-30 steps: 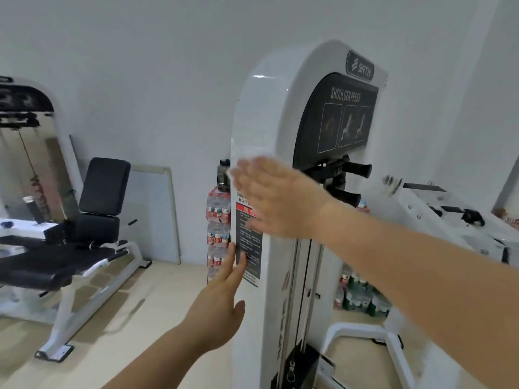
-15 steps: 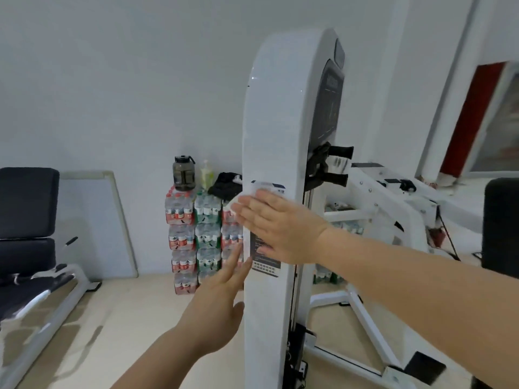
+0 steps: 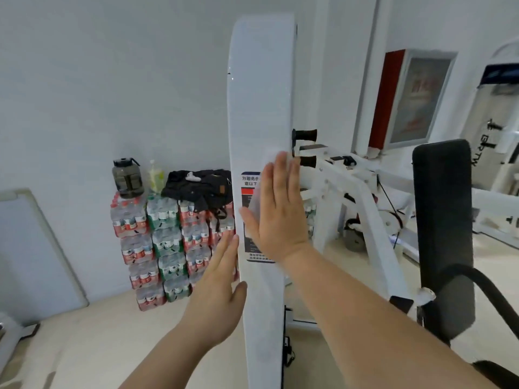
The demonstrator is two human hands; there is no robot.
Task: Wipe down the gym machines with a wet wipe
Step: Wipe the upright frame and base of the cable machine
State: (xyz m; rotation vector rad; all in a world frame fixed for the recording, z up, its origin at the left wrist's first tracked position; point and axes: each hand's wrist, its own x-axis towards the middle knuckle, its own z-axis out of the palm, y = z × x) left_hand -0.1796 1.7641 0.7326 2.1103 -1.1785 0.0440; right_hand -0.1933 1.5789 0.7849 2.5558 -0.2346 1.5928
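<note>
The tall white machine column (image 3: 258, 108) fills the middle of the view, its narrow glossy face turned toward the person, and the wiping of that face is the step in hand. The right hand (image 3: 280, 211) lies flat on it, grip wide with the fingers straight, pressing the wet wipe (image 3: 270, 160) against the column. The wipe shows above the fingertips and past the thumb side, and it covers part of the printed warning label (image 3: 248, 183). The left hand (image 3: 216, 293) sits lower at the column's left edge, grip also wide and holding nothing; it seems to steady the column. Judged from this, the next move calls for an even stroke along the face, with the palm kept flat so the wipe does not bunch, and light pressure over the label's edges so they do not lift. Around this are a plain pale wall (image 3: 112, 80) and a beige floor (image 3: 84, 346). A black back pad (image 3: 441, 220) is at the right. Stacked packs of bottled water (image 3: 168, 242) stand far left of the column, and a dark jug (image 3: 126, 178) sits on top of them.
</note>
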